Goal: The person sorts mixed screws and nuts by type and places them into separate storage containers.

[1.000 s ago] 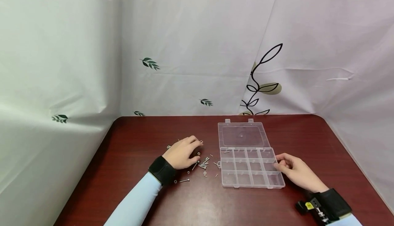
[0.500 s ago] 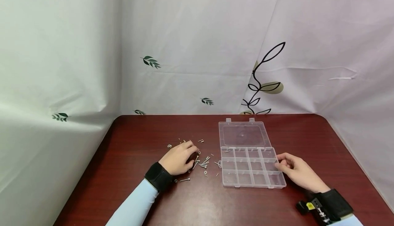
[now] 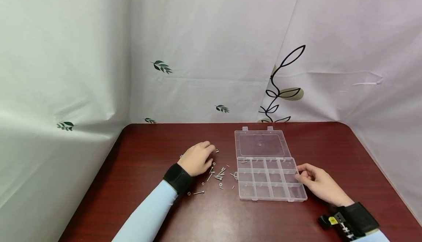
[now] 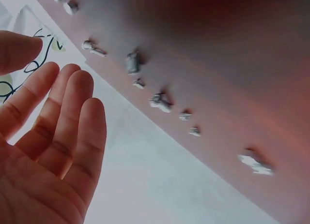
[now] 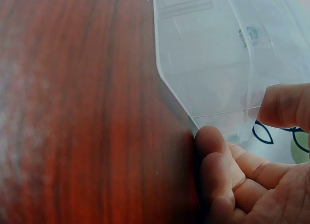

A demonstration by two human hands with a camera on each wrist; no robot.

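Observation:
My left hand (image 3: pixel 196 158) hovers over the scattered hardware left of the box. In the left wrist view its fingers (image 4: pixel 88 132) are loosely extended, with nothing between them and the thumb. Below and beside it lie silvery screws (image 3: pixel 218 178) and small nuts (image 3: pixel 220 184), some of them hidden by the hand. My right hand (image 3: pixel 318 184) grips the right side of a clear plastic compartment box (image 3: pixel 271 199). Its thumb (image 5: pixel 286 105) is at the upper rim and its curled fingers (image 5: pixel 216 173) are low against the outer wall. The hinged lid (image 3: pixel 262 145) lies folded back.
One small screw (image 3: pixel 244 162) is in the box's back left compartment. Several pieces, including a long screw (image 3: pixel 199 192), lie toward the front. The reddish-brown table (image 3: pixel 211 220) ends at a pale patterned cloth (image 3: pixel 197 51) behind.
My left hand first drew back toward me and uncovered some hardware, then moved forward and slightly right over it. The right hand has stayed on the box, which has not visibly moved.

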